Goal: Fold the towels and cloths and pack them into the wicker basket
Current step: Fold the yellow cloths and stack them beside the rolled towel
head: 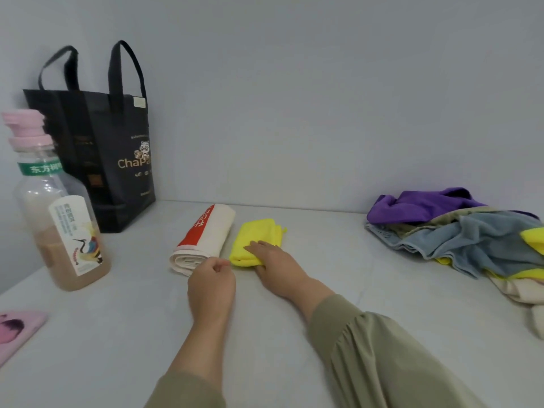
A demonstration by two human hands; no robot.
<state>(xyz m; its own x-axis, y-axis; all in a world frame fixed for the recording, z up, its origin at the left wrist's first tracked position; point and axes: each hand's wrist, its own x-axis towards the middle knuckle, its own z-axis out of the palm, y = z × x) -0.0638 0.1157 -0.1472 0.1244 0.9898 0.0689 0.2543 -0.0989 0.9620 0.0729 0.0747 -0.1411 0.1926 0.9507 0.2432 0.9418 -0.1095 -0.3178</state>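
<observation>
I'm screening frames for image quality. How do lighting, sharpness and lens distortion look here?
Head view: soft, even light, only faint shadows under the left hand and right hand on the table; head view, wide-angle bending makes the bottle at the left lean and bulge; head view, overall slightly soft, the cloth pile at the right edge smeared.

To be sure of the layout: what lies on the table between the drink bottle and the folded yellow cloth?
In the head view, a rolled white towel with a red stripe lies between the bottle and the yellow cloth.
</observation>
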